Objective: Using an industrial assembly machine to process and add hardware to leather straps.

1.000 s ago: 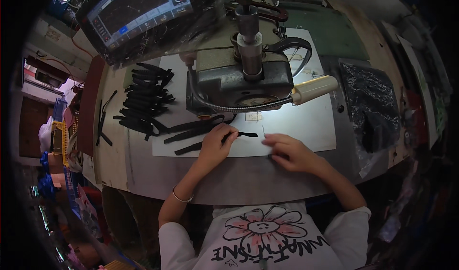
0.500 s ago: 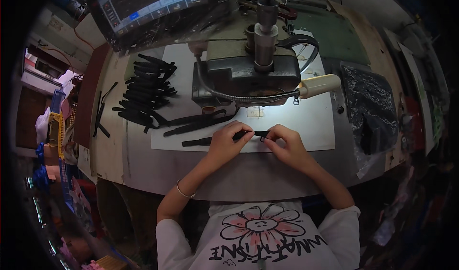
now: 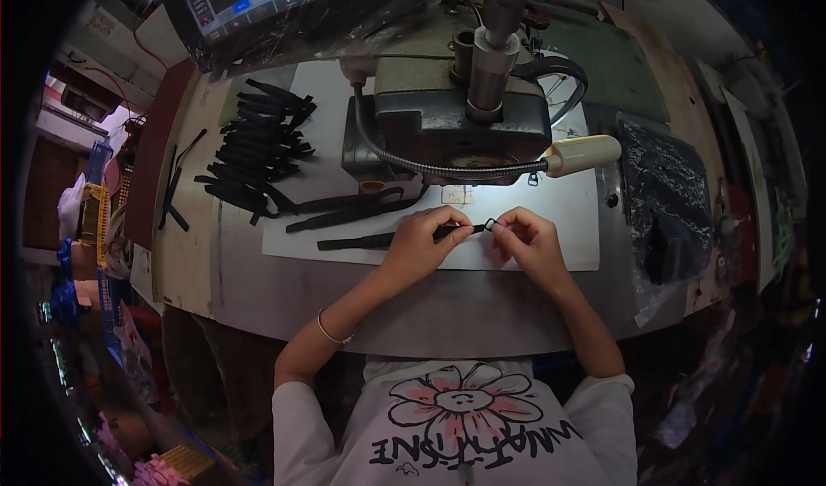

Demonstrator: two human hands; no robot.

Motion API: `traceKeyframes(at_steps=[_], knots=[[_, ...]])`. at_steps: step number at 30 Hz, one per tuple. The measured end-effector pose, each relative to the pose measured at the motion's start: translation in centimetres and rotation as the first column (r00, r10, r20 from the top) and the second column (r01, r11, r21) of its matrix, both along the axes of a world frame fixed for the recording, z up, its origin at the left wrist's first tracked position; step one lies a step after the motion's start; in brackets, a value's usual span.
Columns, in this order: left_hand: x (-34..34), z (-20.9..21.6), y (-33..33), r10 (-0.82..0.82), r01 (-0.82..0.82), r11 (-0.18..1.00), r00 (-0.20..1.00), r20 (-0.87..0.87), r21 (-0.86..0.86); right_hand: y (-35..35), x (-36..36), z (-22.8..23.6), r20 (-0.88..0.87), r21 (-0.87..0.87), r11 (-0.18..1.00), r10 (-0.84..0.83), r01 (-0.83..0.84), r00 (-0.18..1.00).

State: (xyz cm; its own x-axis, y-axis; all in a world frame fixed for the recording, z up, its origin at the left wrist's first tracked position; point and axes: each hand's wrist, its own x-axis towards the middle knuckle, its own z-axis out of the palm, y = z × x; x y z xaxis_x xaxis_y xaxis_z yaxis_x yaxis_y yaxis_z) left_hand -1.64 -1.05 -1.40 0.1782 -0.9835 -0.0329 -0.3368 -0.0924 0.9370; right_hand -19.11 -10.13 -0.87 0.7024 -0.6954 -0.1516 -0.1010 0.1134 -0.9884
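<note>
My left hand (image 3: 420, 247) pinches a black webbing strap (image 3: 354, 243) near its end, and the strap's long tail lies out to the left on the white work surface (image 3: 551, 249). Between thumb and finger, my right hand (image 3: 535, 243) holds a small dark ring-like buckle (image 3: 490, 224) at the strap's tip. Whether the strap passes through the buckle is too small to tell. Just beyond my hands stands an industrial sewing machine (image 3: 460, 125). Another black strap (image 3: 344, 213) runs from the pile of black straps (image 3: 262, 146) toward the machine's base.
A few loose black strips (image 3: 179, 185) lie at the far left. At the right is a clear plastic bag (image 3: 667, 198) with dark contents. A lit lamp with a cream head (image 3: 585, 153) hangs beside the machine. A plastic-covered screen (image 3: 284, 9) stands at the back left.
The right fingers have shifted slightly away from the left ones, and the small buckle now shows upright between them. The left hand still grips the strap. The whole view has shifted a little.
</note>
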Motion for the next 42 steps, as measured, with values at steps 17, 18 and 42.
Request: traceKeyframes(at_steps=[17, 18, 42], knots=[[-1.0, -0.4, -0.2, 0.156, -0.114, 0.971, 0.967, 0.201, -0.209, 2.6, 1.3, -0.1, -0.074, -0.647, 0.746, -0.264, 0.155, 0.962], [-1.0, -0.3, -0.2, 0.156, -0.113, 0.971, 0.967, 0.200, -0.208, 2.7, 1.4, -0.2, -0.053, -0.673, 0.722, -0.264, 0.161, 0.963], [-0.3, -0.8, 0.1, 0.183, -0.073, 0.955, 0.909, 0.374, -0.288, 2.2, 1.5, -1.4, -0.039, -0.727, 0.681, -0.166, 0.086, 0.985]])
